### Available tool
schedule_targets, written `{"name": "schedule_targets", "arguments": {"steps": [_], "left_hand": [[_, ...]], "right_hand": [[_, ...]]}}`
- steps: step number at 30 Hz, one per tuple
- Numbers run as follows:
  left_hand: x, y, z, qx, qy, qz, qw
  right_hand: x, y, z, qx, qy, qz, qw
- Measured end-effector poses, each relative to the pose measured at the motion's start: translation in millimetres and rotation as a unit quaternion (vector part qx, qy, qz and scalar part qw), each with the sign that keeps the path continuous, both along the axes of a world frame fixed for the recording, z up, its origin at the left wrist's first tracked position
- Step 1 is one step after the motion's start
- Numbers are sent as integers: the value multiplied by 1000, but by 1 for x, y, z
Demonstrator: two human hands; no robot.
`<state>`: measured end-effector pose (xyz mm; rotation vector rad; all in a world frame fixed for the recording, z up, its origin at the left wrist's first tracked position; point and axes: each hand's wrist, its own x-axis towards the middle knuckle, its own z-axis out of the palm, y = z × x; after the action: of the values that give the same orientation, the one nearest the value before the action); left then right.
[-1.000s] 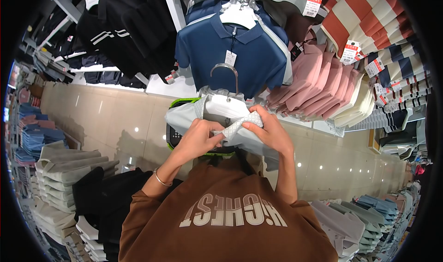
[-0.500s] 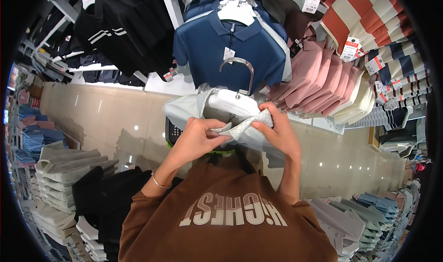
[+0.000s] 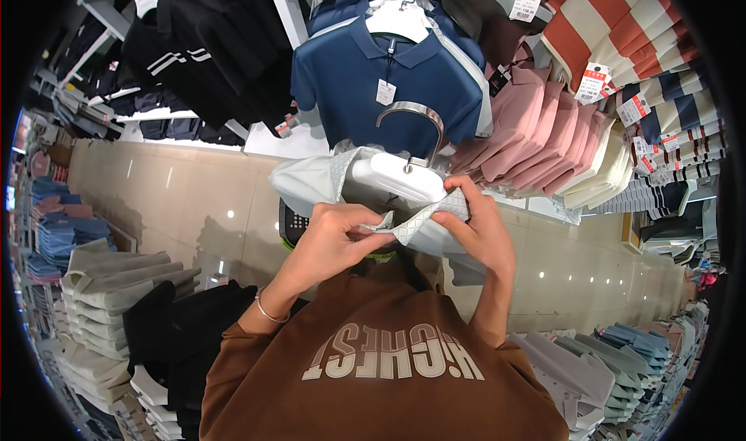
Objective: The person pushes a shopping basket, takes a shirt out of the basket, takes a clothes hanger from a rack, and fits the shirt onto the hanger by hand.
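The left hand (image 3: 339, 233) and right hand (image 3: 478, 225) pinch a pale grey fabric shirt (image 3: 307, 183), with a white plastic hanger (image 3: 402, 179) inside.

Pale shirt (image 3: 307, 181), perhaps grey, white hanger (image 3: 398, 177) inside

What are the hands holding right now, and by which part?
A pale shirt, by its patterned collar: the left fingers pinch one spot, the right fingers another farther along.

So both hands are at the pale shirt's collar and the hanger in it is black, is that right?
Not quite: the hanger is white, not black, as the head view shows. The left hand and right hand are indeed at the collar of the pale shirt.
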<state>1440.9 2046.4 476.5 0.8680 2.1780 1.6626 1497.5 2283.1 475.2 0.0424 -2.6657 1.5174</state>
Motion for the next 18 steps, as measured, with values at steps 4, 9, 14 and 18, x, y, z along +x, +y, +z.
{"name": "schedule_targets", "arguments": {"steps": [4,9,14,18], "left_hand": [[-2,0,-1,-4,12,-6,1000],[-5,-2,-3,-15,15,-8,1000],[-8,-5,1,-41,51,-23,998],[-10,-7,0,-41,75,-39,996]], "right_hand": [[-1,0,-6,19,7,-7,1000],[-4,-2,-4,3,-9,-5,1000],[-6,-5,-4,5,-8,-5,1000],[-9,-6,-8,7,2,-3,1000]]}}
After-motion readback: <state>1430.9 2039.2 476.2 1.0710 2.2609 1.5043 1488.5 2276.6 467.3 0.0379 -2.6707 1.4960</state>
